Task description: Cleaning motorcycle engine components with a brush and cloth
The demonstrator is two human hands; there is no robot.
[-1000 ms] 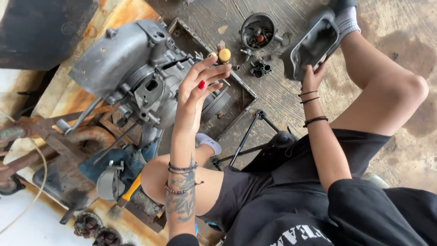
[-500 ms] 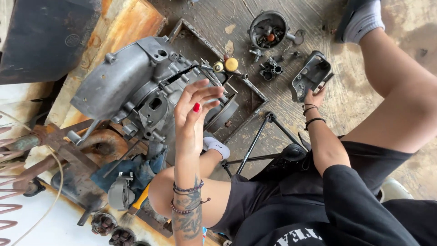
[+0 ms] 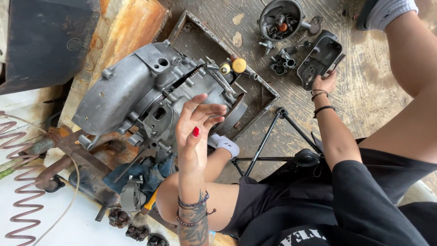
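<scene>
Right hand lowered black cover onto worn wooden floor.

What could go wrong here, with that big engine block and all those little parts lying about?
The right hand grips only an edge of the dark metal cover, so it might slip and drop. The small parts loose on the floor beside it could get knocked away. The left hand hovers empty, close to the engine case with its sharp edges.

left hand is raised, fingers loosely curled (empty), while the right hand reaches far out, arm extended.
</scene>
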